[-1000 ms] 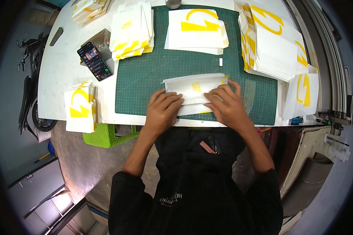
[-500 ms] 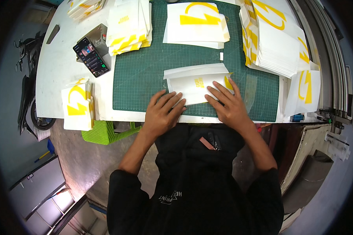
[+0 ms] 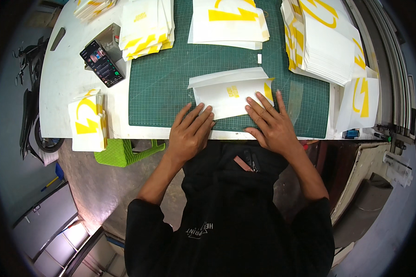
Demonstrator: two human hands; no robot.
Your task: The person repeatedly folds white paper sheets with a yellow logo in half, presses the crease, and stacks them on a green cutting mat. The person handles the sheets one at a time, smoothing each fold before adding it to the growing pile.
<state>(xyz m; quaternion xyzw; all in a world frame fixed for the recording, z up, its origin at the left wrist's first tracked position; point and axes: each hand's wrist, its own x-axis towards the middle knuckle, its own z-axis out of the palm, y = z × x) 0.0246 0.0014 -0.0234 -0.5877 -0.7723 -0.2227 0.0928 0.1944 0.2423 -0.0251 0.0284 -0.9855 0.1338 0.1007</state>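
A white paper sheet (image 3: 219, 96) with yellow print lies on the green cutting mat (image 3: 159, 101), its far edge folded over in a raised flap. My left hand (image 3: 189, 129) rests at its near left corner, fingers stretched out flat. Across the near right part of the sheet lies my right hand (image 3: 270, 121), fingers spread and thumb apart, its fingertips next to a yellow patch. Neither hand grips anything. Beyond the sheet is a pile of similar white and yellow papers (image 3: 231, 32), and a small white piece (image 3: 259, 58) sits between them.
Stacks of printed papers stand at the far left (image 3: 145, 27), near left (image 3: 85, 122) and right (image 3: 323, 55). A loose printed sheet (image 3: 356, 104) lies at the right edge. A phone (image 3: 101, 63) leans on a grey box (image 3: 110, 39). Below the table is a green stool (image 3: 118, 153).
My right hand has spread its thumb outward and its fingers lie flatter on the sheet. The sheet's near edge has turned slightly. The whole view has shifted a little.
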